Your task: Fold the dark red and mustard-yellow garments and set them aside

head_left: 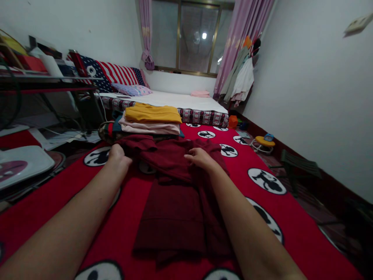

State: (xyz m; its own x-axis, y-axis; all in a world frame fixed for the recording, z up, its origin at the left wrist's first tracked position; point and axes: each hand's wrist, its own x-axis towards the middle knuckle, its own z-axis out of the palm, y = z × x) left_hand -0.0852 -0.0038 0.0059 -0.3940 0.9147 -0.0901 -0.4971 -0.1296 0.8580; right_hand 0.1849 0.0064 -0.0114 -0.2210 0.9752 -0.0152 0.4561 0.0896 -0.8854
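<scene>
A maroon long-sleeved shirt (175, 217) lies partly folded on the red blanket (244, 155), its hem towards me. At its upper left, my left hand (118, 155) is closed around the end of a sleeve, with the fingertips hidden. My right hand (201, 158) is on the upper right part of the shirt, fingers bent and pinching the cloth. Just beyond the shirt stands a stack of folded clothes, with a mustard-yellow garment (153, 113) on top and a pale pink one (150, 127) below it.
A bed (175, 100) with a patterned pillow (132, 89) stands under the window. On the left is a cluttered desk (49, 83) beside a white chair (26, 163). A yellow-topped stool (264, 141) and a dark folding stool (301, 165) stand along the right wall.
</scene>
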